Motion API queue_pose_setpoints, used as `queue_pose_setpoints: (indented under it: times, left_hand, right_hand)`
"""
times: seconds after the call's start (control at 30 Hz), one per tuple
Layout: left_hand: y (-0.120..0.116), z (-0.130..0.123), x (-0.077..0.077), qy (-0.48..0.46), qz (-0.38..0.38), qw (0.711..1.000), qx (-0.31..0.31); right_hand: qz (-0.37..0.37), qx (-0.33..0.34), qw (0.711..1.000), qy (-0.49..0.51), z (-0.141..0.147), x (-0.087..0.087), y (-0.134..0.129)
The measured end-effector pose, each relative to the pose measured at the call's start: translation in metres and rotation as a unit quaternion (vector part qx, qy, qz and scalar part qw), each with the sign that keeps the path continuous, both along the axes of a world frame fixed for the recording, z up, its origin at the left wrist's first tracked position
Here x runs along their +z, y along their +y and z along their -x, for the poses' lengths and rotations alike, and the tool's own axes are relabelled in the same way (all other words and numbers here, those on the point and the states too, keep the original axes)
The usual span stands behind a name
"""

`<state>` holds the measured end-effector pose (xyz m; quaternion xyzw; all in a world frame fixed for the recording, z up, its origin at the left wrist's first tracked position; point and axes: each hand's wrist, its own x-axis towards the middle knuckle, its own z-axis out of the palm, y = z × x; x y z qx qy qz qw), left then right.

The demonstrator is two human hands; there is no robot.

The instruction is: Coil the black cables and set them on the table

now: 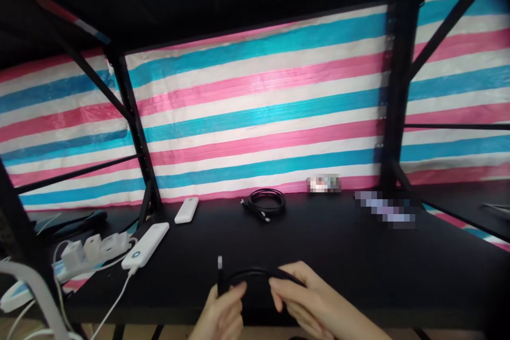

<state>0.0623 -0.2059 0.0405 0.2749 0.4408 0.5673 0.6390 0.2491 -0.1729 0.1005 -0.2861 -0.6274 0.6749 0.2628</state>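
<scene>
A black cable (pixel 255 270) arches between my two hands above the front edge of the black shelf. My left hand (pixel 223 308) is closed on one part of it, and a silver connector end points upward just above the fingers. My right hand (pixel 306 297) pinches the cable farther along, thumb and fingers pressed together. Farther back lies a coiled black cable (pixel 266 201) with light connector ends. Two white power banks rest at the left: a small one (pixel 186 210) near the back and a larger one (pixel 146 245) with a white cable plugged in.
A power strip (pixel 82 266) with several white chargers and loose white cables sits at the far left. Black metal posts (pixel 135 133) frame the shelf (pixel 319 255), with a striped sheet (pixel 263 111) behind. Two blurred items lie at the back right.
</scene>
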Motion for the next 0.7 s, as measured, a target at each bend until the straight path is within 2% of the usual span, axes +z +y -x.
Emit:
queue_pose_setpoints:
  times: [0.1, 0.2, 0.27, 0.33, 0.43, 0.53, 0.6, 0.7]
  left_hand:
    - [0.017, 0.003, 0.016, -0.094, -0.045, 0.994, -0.011]
    - [0.03, 0.003, 0.026, -0.188, -0.078, 0.979, 0.024]
    - [0.038, 0.0, 0.026, -0.23, -0.096, 0.968, 0.042]
    - [0.045, -0.005, 0.021, -0.25, -0.107, 0.961, 0.044]
    - [0.053, -0.014, 0.01, -0.243, -0.086, 0.966, 0.004]
    - [0.059, -0.02, 0.0, -0.15, -0.038, 0.987, -0.038]
    - [0.064, -0.021, -0.008, -0.004, -0.02, 0.999, -0.036]
    - [0.073, -0.022, -0.021, 0.229, -0.035, 0.973, -0.012]
  right_hand:
    - [-0.016, -0.058, 0.998, 0.035, 0.006, -0.001, 0.011]
    - [-0.045, -0.11, 0.989, 0.089, 0.008, -0.007, 0.027]
    - [-0.061, -0.127, 0.985, 0.098, 0.01, -0.017, 0.035]
    - [-0.06, -0.116, 0.988, 0.081, 0.012, -0.03, 0.039]
    - [-0.006, -0.082, 0.996, 0.04, 0.01, -0.046, 0.042]
    - [0.016, -0.073, 0.997, -0.028, 0.0, -0.054, 0.049]
    - [0.003, -0.105, 0.994, -0.04, -0.01, -0.058, 0.06]
    - [-0.023, -0.196, 0.98, -0.035, -0.023, -0.07, 0.084]
